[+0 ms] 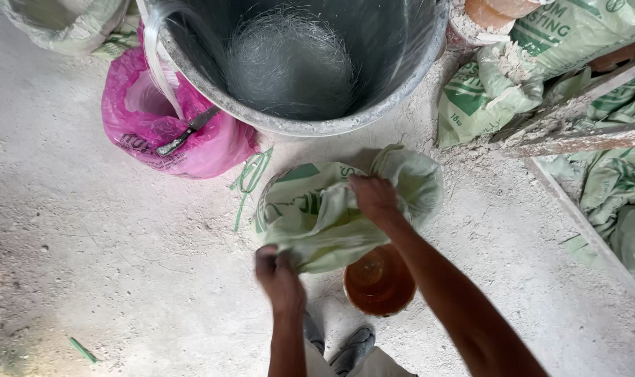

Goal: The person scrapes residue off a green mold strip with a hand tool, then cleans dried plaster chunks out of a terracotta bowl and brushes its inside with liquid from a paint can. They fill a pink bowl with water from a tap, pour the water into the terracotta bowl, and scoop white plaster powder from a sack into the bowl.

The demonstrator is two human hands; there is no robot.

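With the left hand gripping the green sack edge and the right hand clutching its top, keep the mouth gathered over the orange bowl

A: Sack under the hands?
B: Pale green, darker green print bands on it. Left hand and right hand grip it, both dusted grey-white.
A: Bowl at 6 o'clock of the sack?
B: Orange-brown, glossy, whitish smears inside.
A: Tub at 12?
B: Dark grey inside, rim crusted pale grey. Silvery-white fibre bundle in it.
A: 10 o'clock?
B: Bright magenta plastic bag, dark print, white powder inside. Black-handled tool across it.
A: String?
B: Green cord on floor; floor dusty off-white, grey speckles.
A: 2 o'clock?
B: More pale green sacks, green print, white dust.
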